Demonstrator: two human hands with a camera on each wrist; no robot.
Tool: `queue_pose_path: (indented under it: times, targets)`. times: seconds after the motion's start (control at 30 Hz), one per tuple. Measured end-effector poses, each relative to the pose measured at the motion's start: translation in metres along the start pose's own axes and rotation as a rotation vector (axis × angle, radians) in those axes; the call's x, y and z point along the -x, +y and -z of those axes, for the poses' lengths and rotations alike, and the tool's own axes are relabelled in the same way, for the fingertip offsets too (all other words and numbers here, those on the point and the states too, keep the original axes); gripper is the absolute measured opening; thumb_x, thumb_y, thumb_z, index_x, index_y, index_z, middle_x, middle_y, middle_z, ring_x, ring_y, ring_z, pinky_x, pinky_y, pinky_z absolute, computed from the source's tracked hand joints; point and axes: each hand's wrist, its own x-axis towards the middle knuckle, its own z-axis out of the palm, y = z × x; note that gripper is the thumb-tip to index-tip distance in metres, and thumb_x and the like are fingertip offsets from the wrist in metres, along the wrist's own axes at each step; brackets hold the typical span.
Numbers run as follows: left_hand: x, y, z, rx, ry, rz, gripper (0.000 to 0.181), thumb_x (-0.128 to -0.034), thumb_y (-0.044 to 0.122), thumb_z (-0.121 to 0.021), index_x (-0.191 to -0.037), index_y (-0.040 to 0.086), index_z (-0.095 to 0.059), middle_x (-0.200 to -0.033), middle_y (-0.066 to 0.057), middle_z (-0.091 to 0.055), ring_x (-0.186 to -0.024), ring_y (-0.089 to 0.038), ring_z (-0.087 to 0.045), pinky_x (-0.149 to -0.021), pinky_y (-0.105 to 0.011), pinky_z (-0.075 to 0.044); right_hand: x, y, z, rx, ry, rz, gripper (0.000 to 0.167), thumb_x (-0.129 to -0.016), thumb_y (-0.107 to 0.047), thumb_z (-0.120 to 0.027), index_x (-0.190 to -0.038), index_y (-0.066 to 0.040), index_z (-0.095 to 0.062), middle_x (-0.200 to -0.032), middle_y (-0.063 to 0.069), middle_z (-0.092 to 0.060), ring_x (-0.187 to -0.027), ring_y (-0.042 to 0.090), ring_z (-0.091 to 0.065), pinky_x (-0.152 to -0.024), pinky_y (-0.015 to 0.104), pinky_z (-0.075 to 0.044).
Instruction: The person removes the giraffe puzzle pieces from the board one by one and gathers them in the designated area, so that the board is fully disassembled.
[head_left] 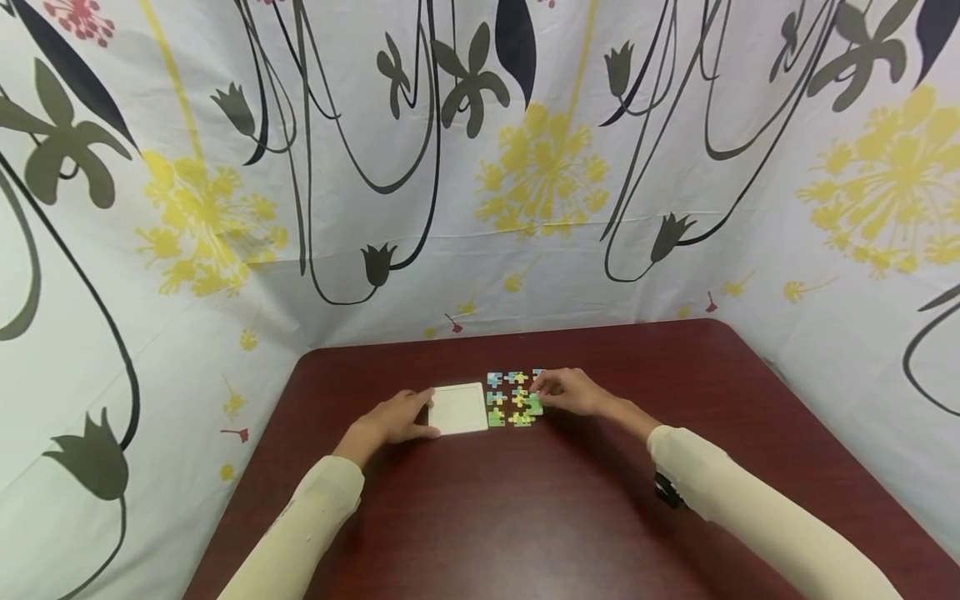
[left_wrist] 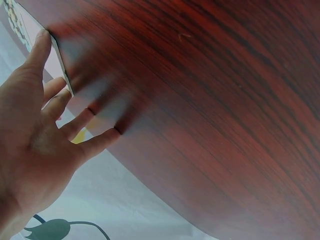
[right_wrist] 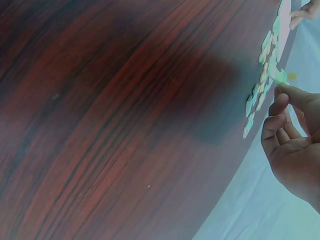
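Observation:
A white square puzzle tray [head_left: 459,409] with a raised rim lies flat on the table. My left hand [head_left: 397,417] holds it at its left side, thumb at the near corner and fingers at the far one; in the left wrist view the last two fingers spread onto the wood. Right of the tray, several jigsaw pieces [head_left: 496,399] in blue, yellow and green lie in loose rows. My right hand [head_left: 572,392] is at their right edge. In the right wrist view, its thumb and forefinger pinch a green puzzle piece [right_wrist: 280,76], tilted up beside the others.
The dark red wooden table [head_left: 480,508] has a rounded far edge. White cloth [head_left: 450,208] printed with flowers hangs behind it and along both sides. A dark band [head_left: 667,490] shows below the right sleeve.

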Motion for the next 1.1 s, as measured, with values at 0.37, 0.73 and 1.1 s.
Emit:
queue_pose_path:
  times: [0.37,0.73,1.1]
  targets:
    - [-0.001,-0.001,0.0,0.003,0.001,0.005,0.084,-0.094,0.047,-0.076,-0.16,0.013,-0.038,-0.142,-0.003,-0.056,-0.144,-0.032,-0.043,-0.111,-0.055,-0.042,0.013,0.009,0.007,-0.004,-0.044,-0.047,0.016,-0.096,-0.002,-0.072,-0.112,0.0,-0.074,-0.094,0.007,-0.075,-0.083,0.018,-0.073,-0.071,0.028,-0.057]
    - [0.0,-0.003,-0.003,0.025,0.008,-0.006,0.082,-0.0936,0.046,-0.077,-0.159,0.012,-0.04,-0.145,-0.012,-0.052,-0.141,-0.035,-0.045,-0.108,-0.057,-0.043,0.023,0.015,-0.002,0.012,-0.042,-0.054,0.019,-0.097,0.0,-0.07,-0.116,0.001,-0.074,-0.098,0.009,-0.076,-0.08,0.016,-0.071,-0.066,0.024,-0.052]
    - [0.004,-0.002,-0.006,0.069,0.031,-0.02,0.065,-0.0966,0.044,-0.074,-0.148,0.013,-0.048,-0.159,-0.021,-0.041,-0.149,-0.043,-0.034,-0.111,-0.063,-0.038,0.026,0.014,-0.005,0.049,-0.029,-0.058,0.02,-0.1,-0.003,-0.066,-0.119,-0.001,-0.074,-0.109,0.013,-0.076,-0.089,0.02,-0.072,-0.072,0.028,-0.056]
